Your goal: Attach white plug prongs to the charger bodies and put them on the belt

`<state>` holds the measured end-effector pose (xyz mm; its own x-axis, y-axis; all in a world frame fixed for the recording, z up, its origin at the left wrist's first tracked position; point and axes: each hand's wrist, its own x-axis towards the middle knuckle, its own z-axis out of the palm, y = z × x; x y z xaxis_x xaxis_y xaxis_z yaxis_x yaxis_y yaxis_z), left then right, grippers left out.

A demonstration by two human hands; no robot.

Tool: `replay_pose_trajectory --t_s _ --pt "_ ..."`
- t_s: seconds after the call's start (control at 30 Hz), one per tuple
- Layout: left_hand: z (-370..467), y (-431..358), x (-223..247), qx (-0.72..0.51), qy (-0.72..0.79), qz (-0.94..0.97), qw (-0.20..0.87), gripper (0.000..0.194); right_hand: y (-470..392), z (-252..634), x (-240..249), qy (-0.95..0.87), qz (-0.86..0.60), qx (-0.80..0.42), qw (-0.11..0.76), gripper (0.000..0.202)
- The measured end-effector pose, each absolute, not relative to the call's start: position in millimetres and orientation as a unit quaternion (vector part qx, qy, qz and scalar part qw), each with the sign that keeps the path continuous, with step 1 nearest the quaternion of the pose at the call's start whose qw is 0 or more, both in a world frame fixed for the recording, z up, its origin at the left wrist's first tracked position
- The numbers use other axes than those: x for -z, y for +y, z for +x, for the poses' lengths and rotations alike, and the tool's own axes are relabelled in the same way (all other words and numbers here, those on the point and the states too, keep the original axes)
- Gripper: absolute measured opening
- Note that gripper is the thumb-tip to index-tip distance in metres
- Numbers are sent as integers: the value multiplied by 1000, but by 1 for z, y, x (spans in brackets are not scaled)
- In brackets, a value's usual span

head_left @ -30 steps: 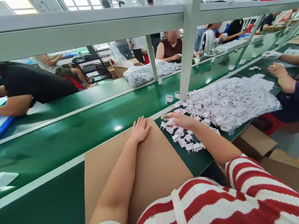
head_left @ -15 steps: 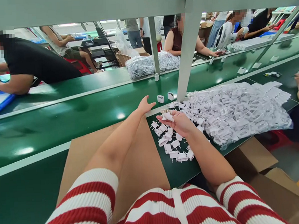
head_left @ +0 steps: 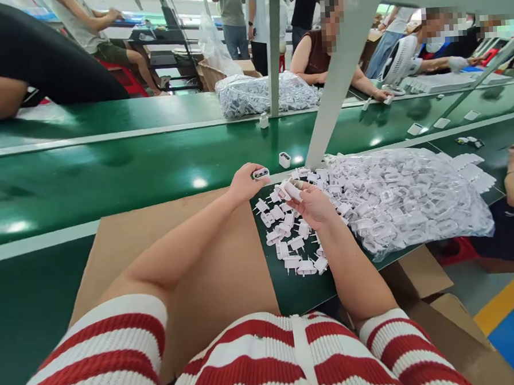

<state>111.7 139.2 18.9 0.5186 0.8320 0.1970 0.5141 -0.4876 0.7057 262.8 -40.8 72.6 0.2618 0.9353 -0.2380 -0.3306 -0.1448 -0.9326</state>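
Observation:
My left hand (head_left: 244, 183) is closed round a white charger housing (head_left: 261, 174), whose open end with dark parts inside faces me. Just right of it, my right hand (head_left: 316, 206) pinches a white plug cap (head_left: 293, 192); metal shows near its fingertips. The two held pieces are close but apart. On the belt beyond stands another white housing (head_left: 284, 159). Loose white plug caps (head_left: 292, 262) with pins lie scattered on the green tabletop below and around my right hand.
A big clear bag of white caps (head_left: 412, 201) lies to the right, by a grey post (head_left: 331, 91). Brown cardboard (head_left: 192, 276) covers the table before me. Across the green belt (head_left: 152, 169) sit another bag (head_left: 247, 95) and co-workers. Boxes (head_left: 425, 270) stand low right.
My left hand has closed on one of the two housings and lifted it off the belt toward my right hand. My right hand keeps its plug cap, now turned. The camera view has shifted.

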Motion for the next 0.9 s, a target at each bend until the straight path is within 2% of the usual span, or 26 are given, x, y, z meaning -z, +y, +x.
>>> replay_pose_trajectory --t_s 0.13,0.3,0.47,0.63,0.9 --pt "30 69 -26 -293 383 819 312 33 -51 245 -72 -414 -563 -443 562 36" --pt "-25 -4 -15 -306 363 821 319 31 -75 212 -72 -536 -544 -444 469 30" --pt "-38 -17 4 -325 381 784 367 64 -81 187 -65 -683 -566 -267 375 23" --pt "-41 -7 9 -339 312 776 430 32 -73 167 -58 -754 -542 -167 332 25" --pt "-39 -5 11 -349 307 783 413 26 -66 157 -49 -800 -529 -104 262 27"
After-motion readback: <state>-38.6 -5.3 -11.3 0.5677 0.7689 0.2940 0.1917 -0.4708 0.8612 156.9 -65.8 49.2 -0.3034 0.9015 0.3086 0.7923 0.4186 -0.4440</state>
